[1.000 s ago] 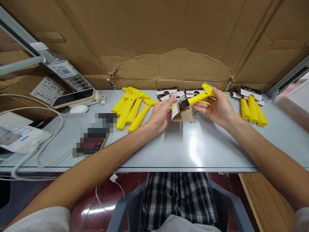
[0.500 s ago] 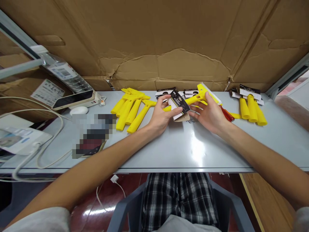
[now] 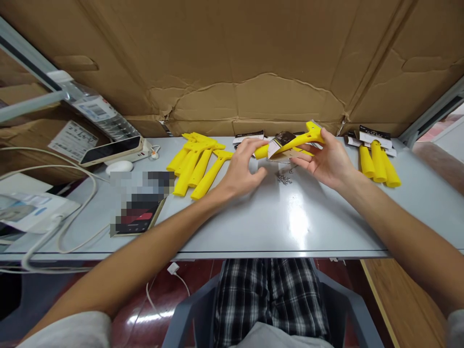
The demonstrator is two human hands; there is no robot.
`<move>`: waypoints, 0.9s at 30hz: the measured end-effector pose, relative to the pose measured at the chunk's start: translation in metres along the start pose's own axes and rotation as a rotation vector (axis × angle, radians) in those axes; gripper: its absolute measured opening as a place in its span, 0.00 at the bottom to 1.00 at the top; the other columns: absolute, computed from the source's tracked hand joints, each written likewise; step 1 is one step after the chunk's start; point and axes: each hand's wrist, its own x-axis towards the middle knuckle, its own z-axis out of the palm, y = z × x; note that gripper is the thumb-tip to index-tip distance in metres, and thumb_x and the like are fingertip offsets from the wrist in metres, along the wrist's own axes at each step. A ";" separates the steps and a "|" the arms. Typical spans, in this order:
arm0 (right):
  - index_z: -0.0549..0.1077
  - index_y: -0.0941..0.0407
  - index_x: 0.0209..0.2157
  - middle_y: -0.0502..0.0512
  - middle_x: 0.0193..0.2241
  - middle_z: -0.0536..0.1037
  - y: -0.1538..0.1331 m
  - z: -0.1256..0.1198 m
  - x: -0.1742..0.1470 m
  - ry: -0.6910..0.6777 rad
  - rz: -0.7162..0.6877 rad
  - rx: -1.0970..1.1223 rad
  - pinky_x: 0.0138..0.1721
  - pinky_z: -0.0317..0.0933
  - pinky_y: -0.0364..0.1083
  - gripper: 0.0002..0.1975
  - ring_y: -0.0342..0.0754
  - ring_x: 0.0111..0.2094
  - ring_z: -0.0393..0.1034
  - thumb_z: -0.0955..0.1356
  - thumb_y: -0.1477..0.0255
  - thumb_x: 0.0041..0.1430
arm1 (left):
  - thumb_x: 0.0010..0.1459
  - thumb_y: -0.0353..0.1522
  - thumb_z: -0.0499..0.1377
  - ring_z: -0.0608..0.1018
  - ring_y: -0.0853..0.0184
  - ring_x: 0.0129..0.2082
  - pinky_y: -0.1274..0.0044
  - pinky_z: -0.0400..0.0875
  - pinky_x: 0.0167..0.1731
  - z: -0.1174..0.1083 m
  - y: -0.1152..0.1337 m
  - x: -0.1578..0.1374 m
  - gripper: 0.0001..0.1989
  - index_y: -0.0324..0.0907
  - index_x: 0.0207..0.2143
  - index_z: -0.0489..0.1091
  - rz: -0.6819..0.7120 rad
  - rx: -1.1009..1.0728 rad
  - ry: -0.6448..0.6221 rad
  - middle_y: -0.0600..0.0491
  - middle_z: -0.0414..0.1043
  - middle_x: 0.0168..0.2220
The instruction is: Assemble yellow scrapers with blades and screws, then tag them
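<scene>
My right hand (image 3: 328, 162) grips a yellow scraper (image 3: 311, 135) by its head end, the fingers under it and the thumb on top. A black-and-white cardboard sleeve (image 3: 283, 140) is around the middle of the scraper, open at its near side. My left hand (image 3: 248, 166) is at the scraper's handle end, its fingertips touching there and its thumb held well apart below. Small metal screws (image 3: 284, 179) lie in a loose pile on the table under the scraper.
Several yellow scraper handles (image 3: 199, 162) are heaped to the left. Carded scrapers (image 3: 379, 162) lie at the right, and more cards (image 3: 248, 137) at the back. A phone (image 3: 139, 220), a cable (image 3: 92, 193) and a bottle (image 3: 99, 111) occupy the left side. Cardboard (image 3: 253, 101) walls the back.
The sleeve has slid along the handle toward the scraper head and tilted. My left thumb has come off the sleeve. My right hand has moved slightly right, and the red tool is now hidden.
</scene>
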 end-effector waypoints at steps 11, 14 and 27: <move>0.73 0.55 0.50 0.58 0.53 0.76 0.009 0.011 -0.018 -0.106 -0.011 -0.310 0.41 0.71 0.44 0.27 0.45 0.46 0.73 0.70 0.48 0.61 | 0.65 0.38 0.64 0.83 0.55 0.47 0.64 0.76 0.50 0.004 0.011 -0.008 0.14 0.42 0.48 0.80 0.050 0.155 0.043 0.43 0.84 0.47; 0.74 0.56 0.49 0.58 0.52 0.76 0.007 0.005 -0.013 -0.135 -0.061 -0.407 0.41 0.69 0.42 0.28 0.45 0.49 0.72 0.71 0.48 0.59 | 0.63 0.41 0.65 0.84 0.57 0.42 0.65 0.78 0.45 0.004 0.023 -0.005 0.14 0.40 0.44 0.81 -0.238 -0.132 -0.059 0.43 0.85 0.43; 0.77 0.58 0.48 0.60 0.51 0.77 -0.002 -0.010 -0.005 -0.235 -0.108 -0.377 0.48 0.73 0.47 0.30 0.49 0.52 0.74 0.80 0.54 0.50 | 0.51 0.45 0.75 0.80 0.65 0.32 0.73 0.78 0.33 0.001 0.026 0.001 0.22 0.38 0.39 0.80 -0.541 -0.678 -0.198 0.45 0.83 0.38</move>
